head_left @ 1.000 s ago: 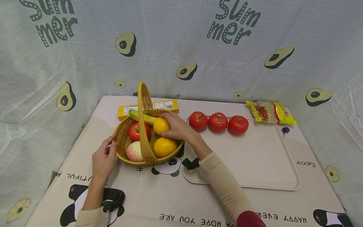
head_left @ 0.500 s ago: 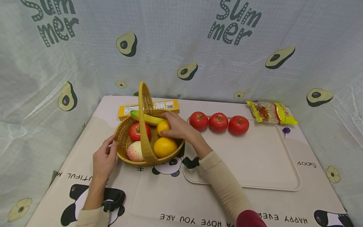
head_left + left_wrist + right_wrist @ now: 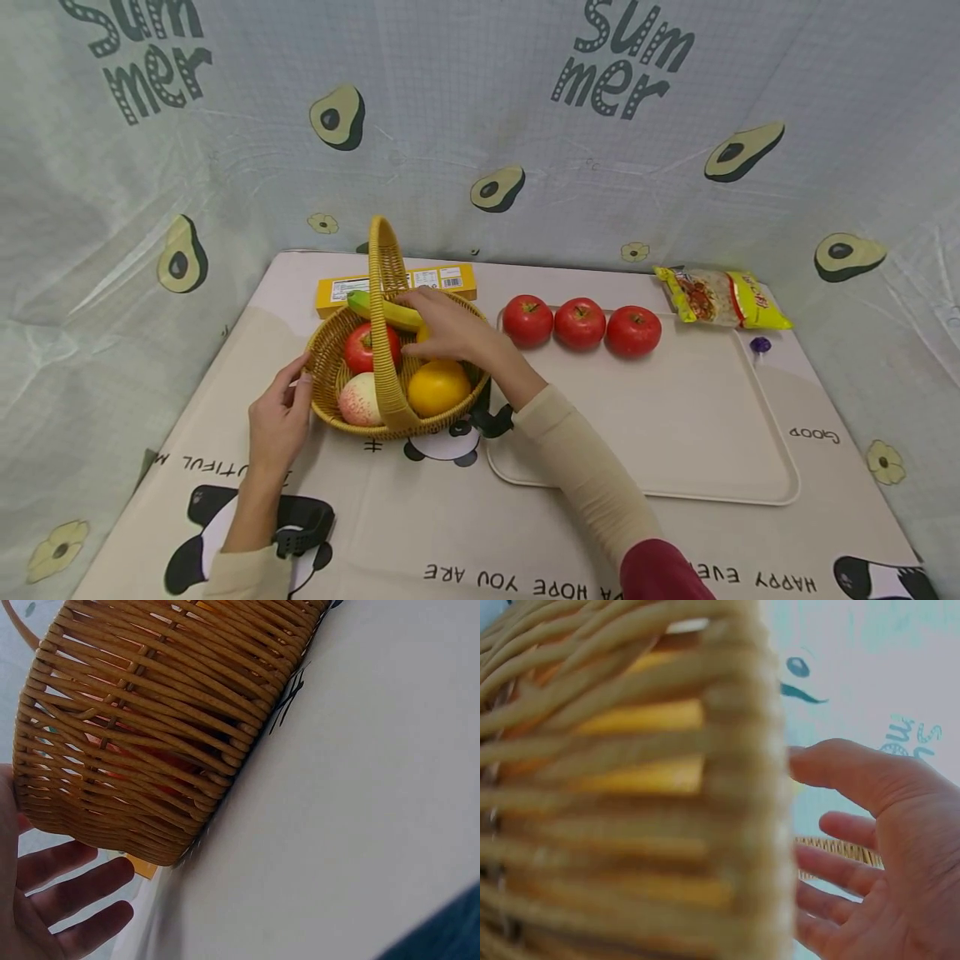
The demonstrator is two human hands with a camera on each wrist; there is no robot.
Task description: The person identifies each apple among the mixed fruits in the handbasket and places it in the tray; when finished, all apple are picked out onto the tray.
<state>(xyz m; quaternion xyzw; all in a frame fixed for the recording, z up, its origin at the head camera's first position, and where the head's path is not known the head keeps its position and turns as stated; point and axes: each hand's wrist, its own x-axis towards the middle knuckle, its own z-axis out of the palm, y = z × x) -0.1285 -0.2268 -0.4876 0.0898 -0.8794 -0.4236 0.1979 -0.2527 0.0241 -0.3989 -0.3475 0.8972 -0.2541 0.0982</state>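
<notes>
A wicker basket [image 3: 318,404] with a tall handle holds a banana [image 3: 405,316], a red round fruit [image 3: 360,347], a pale speckled peach [image 3: 360,400] and an orange [image 3: 438,388]. A smaller yellow fruit [image 3: 423,333] shows only in part beneath my right hand [image 3: 453,329]. That hand is above the basket, its fingers spread apart; in the right wrist view nothing shows between thumb and fingers. My left hand [image 3: 279,421] touches the basket's left rim, and in the left wrist view its lower fingers [image 3: 82,892] extend loosely, clear of the wicker.
Three red round fruits [image 3: 580,323] stand in a row along the back of a cream tray [image 3: 697,417] on the right. Behind the basket lies a yellow box [image 3: 333,292]. A yellow snack packet [image 3: 723,298] and a purple-headed lollipop [image 3: 760,344] are at the back right.
My right hand has let go of the small yellow fruit, which now sits farther right beside the banana, and has shifted left over the basket. The left hand has stayed at the rim.
</notes>
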